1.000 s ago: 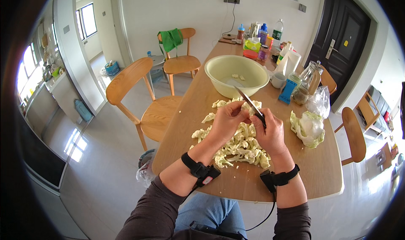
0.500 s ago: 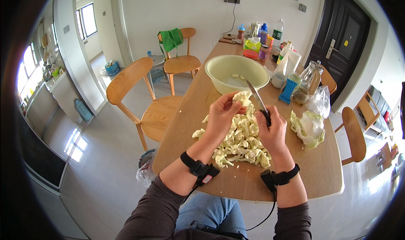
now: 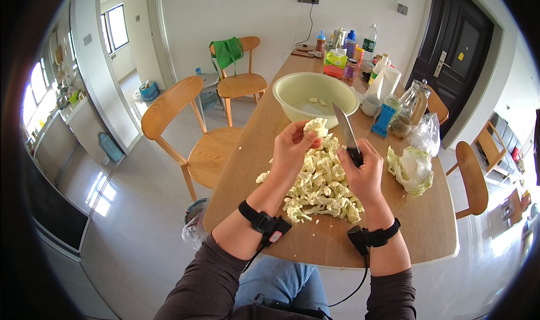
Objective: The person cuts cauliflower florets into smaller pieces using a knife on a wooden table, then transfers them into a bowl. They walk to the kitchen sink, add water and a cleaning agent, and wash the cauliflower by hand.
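Pinched in the fingers of my left hand (image 3: 292, 149) is a pale cauliflower floret (image 3: 316, 127). My right hand (image 3: 364, 169) grips a knife (image 3: 347, 130) by its black handle, the blade pointing up and away from me. The blade stands apart from the floret, in front of the rim of a large pale green basin (image 3: 281, 101). A few small white pieces lie inside the basin. Below and between my hands, a heap of cut cauliflower (image 3: 323, 189) spreads over the wooden table (image 3: 253, 168). To the right rests a leafy cauliflower remnant (image 3: 412, 171).
Behind the leafy piece are a clear plastic bag (image 3: 426, 135), a blue packet (image 3: 384, 120), a white mug (image 3: 370, 105) and a glass pitcher (image 3: 417, 103). Bottles and jars crowd the table's far end. A wooden chair (image 3: 211, 159) stands at the left edge, another (image 3: 471, 179) at the right.
My left hand has drawn the floret slightly left, away from the knife. The blade is now more upright and separated from the floret.
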Available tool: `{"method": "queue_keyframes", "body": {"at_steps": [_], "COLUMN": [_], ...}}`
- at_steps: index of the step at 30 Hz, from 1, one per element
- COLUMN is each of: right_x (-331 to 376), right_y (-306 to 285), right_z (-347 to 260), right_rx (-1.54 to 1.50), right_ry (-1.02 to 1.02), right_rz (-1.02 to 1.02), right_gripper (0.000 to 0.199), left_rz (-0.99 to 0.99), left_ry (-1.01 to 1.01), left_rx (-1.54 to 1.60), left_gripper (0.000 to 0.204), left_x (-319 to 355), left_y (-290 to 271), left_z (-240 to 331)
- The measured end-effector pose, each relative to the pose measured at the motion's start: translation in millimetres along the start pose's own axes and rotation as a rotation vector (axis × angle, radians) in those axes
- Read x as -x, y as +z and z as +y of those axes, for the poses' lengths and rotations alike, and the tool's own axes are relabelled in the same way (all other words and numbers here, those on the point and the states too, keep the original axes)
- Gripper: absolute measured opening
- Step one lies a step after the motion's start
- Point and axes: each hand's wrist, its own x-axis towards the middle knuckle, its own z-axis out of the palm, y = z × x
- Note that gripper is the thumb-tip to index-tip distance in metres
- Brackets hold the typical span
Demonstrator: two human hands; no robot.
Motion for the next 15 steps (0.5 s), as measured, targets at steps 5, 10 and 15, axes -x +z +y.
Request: {"method": "queue_keyframes", "body": {"at_steps": [5, 10, 15], "right_x": [-2.4, 0.9, 2.2], "right_y": [1.8, 0.5, 1.4], "right_z": [1.4, -1.7, -2.8], "right_rx": [0.032, 0.082, 0.170], "right_ry": [0.112, -0.088, -0.123], "right_rz": [0.013, -0.051, -0.077], "right_gripper": [0.025, 0.020, 0.018], "left_rz": [-0.022, -0.046, -0.100], "left_ry": [0.006, 0.019, 0.035], "left_rx": [0.036, 0.000, -0.011], "left_gripper": [0.031, 0.034, 0.034], "left_x": [-0.2, 0.0, 1.9], "left_y": [3.1, 3.6, 3.5], "left_z": [-1.5, -1.2, -0.3]}}
